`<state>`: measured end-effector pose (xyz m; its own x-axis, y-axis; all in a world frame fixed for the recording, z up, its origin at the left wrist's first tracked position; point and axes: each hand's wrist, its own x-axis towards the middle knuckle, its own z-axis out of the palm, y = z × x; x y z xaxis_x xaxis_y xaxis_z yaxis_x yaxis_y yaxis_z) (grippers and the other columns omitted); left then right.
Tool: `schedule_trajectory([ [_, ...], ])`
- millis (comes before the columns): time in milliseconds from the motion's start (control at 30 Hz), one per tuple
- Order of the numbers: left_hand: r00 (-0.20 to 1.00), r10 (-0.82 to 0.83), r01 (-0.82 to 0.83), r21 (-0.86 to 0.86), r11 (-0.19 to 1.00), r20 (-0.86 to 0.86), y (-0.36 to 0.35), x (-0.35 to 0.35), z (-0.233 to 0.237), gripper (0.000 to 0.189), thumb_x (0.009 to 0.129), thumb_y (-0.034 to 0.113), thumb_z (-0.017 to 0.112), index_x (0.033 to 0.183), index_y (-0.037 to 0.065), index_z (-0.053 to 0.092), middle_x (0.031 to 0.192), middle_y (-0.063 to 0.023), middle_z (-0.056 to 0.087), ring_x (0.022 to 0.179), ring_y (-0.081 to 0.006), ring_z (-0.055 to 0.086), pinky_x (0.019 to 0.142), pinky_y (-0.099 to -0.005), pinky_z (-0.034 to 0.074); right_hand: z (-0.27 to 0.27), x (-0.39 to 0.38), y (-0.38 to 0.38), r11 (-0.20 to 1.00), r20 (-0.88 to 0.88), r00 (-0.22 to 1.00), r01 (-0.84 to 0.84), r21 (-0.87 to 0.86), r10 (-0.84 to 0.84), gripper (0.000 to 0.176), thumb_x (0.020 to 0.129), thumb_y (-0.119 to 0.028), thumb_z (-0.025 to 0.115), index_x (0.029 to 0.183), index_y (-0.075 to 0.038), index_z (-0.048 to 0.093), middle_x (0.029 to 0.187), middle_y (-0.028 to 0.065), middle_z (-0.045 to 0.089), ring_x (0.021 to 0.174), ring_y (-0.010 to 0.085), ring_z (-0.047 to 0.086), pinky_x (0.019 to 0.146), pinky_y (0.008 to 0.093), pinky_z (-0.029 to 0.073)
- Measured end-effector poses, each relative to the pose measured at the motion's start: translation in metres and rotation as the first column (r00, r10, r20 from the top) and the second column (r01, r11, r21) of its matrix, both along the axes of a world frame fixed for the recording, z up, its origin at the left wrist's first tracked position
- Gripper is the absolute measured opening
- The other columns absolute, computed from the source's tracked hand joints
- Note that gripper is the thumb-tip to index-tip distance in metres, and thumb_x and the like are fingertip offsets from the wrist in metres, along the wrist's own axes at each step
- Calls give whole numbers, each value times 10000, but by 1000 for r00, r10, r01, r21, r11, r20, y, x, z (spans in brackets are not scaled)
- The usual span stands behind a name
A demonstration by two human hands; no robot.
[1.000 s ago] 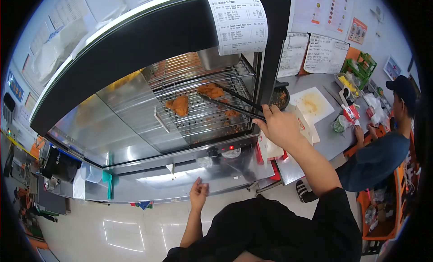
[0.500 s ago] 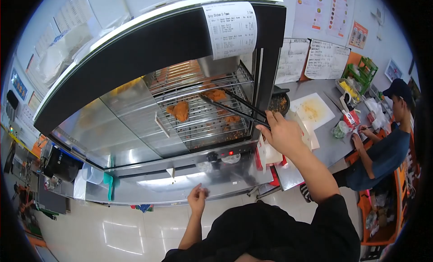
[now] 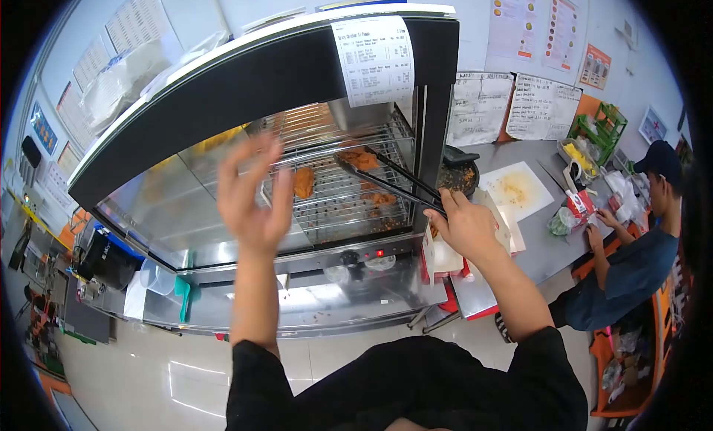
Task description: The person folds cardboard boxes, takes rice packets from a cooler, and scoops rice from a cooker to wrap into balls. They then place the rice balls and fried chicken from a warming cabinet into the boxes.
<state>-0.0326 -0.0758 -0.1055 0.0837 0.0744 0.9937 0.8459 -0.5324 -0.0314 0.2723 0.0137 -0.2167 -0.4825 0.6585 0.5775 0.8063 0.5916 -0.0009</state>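
Observation:
My right hand (image 3: pixel 469 224) is closed round the handle end of black tongs (image 3: pixel 394 182), which reach through the opening of a glass warming cabinet (image 3: pixel 260 130). The tips of the tongs are around a piece of fried chicken (image 3: pixel 358 159) on the wire rack (image 3: pixel 327 208). Another fried chicken piece (image 3: pixel 304 182) lies to its left, and a smaller one (image 3: pixel 380 198) sits below the tongs. My left hand (image 3: pixel 256 197), slightly blurred, is raised in front of the sliding glass door with its fingers spread and nothing in it.
A receipt (image 3: pixel 374 60) hangs on the cabinet's top edge. Right of the cabinet are a black mortar (image 3: pixel 458 175), a white cutting board (image 3: pixel 518 187) and open cardboard boxes (image 3: pixel 443 256). A co-worker (image 3: pixel 631 260) stands at the right counter. A teal scoop (image 3: pixel 183 297) lies at left.
My left hand has risen from low beside my body to in front of the cabinet's glass, fingers spreading. My right hand and the tongs stay nearly in place at the chicken.

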Motion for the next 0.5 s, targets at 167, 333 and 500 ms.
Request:
schedule_trajectory([
  [167, 913, 253, -206, 172, 963, -319, 65, 15, 109, 330, 855, 263, 729, 1171, 169, 731, 1267, -128, 636, 1120, -286, 617, 982, -418, 474, -4, -2, 0, 999, 29, 1000, 12, -53, -11, 516, 914, -431, 630, 1130, 38, 642, 826, 140, 650, 617, 295, 662, 522, 388, 533],
  [333, 882, 221, -249, -15, 968, -415, 105, 19, 119, 341, 849, 353, 733, 1156, 203, 738, 1222, -64, 672, 1085, -258, 636, 938, -392, 500, -9, -2, 2, 997, 34, 999, 10, -78, -7, 510, 911, -435, 633, 1120, 30, 644, 799, 139, 639, 614, 300, 660, 526, 401, 533],
  [500, 880, 241, -204, 132, 970, -409, 120, 13, 116, 282, 811, 390, 753, 1036, 222, 784, 1133, 2, 711, 963, -203, 673, 815, -352, 540, -11, -1, 3, 998, 42, 999, 3, -56, -1, 515, 912, -441, 629, 1134, 24, 642, 791, 140, 633, 610, 297, 658, 514, 400, 529],
])
